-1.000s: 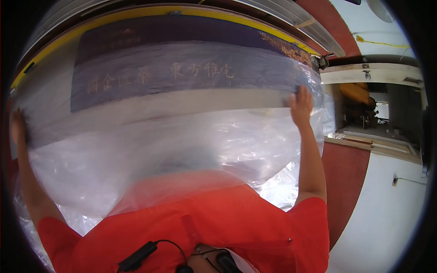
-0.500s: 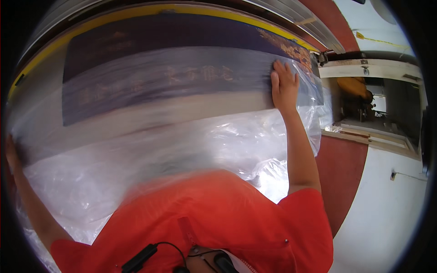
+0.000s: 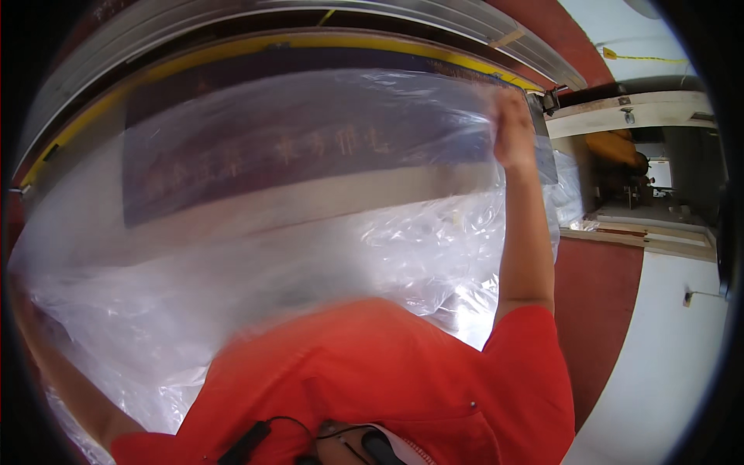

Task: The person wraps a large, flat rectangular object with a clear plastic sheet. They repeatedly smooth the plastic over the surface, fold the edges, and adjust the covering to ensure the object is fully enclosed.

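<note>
A sheet of clear plastic film lies over a long dark blue panel with gold lettering, its far edge reaching close to the panel's far side. My right hand rests on the film by the panel's right end. Its fingers are stretched forward, though blurred, with nothing visibly gripped. At the far left rim of the picture, my left hand is beside the film's left side. Shadow and blur hide its fingers, so its hold cannot be made out. Pale board surface shows through the film nearer my body.
A yellow strip edges the far side of the work surface, with metal rails behind it. To the right are a small metal fitting, a framed opening into another room, and a red-and-white wall.
The film's far edge has moved away from me, covering more of the blue panel. My right hand has moved forward and right. My left hand sits lower in the picture.
</note>
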### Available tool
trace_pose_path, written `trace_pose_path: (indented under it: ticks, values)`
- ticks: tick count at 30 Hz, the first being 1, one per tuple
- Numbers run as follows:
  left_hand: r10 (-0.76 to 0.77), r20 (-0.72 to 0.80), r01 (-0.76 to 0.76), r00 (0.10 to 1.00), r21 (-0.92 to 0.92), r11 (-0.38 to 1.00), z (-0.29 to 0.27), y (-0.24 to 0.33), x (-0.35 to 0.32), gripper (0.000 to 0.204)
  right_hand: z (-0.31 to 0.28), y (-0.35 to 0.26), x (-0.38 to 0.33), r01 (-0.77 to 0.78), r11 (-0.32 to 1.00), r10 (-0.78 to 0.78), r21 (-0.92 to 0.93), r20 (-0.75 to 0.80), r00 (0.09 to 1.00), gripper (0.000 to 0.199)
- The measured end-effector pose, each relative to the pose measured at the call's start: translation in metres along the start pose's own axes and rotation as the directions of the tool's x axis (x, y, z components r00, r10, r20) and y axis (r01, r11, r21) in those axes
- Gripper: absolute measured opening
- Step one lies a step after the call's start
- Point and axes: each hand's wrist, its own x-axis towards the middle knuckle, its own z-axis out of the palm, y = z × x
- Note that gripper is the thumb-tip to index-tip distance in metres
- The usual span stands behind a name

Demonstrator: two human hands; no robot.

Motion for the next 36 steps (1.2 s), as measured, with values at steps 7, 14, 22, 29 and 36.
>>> trace_pose_path:
  ticks: [7,14,22,29,36]
  values:
    - [0.153,-0.17,-0.118,0.973,0.199,0.973,0.179,0.003,0.06,0.032,-0.032,0.076,0.023,-0.089,0.919,0.037,-0.384,-0.14,0.99,0.018]
    - [0.067,-0.219,0.037,0.973,0.439,0.898,0.251,0.076,0.063,0.064,-0.019,0.09,0.112,-0.292,0.801,0.106,-0.523,-0.356,0.928,0.033]
    - [0.105,-0.006,-0.098,0.994,0.308,0.946,0.218,0.022,0.121,0.07,0.004,0.114,0.11,-0.44,0.808,0.227,-0.393,-0.481,0.847,0.049]
    - [-0.091,-0.014,0.092,0.996,0.061,0.994,0.222,0.014,0.135,0.052,-0.005,0.125,0.106,-0.399,0.803,0.112,-0.442,-0.545,0.831,0.05]
    - [-0.211,0.148,0.252,0.966,-0.364,0.896,0.252,0.062,0.097,0.029,-0.018,0.103,0.099,-0.399,0.892,0.315,-0.214,-0.339,0.886,0.056]
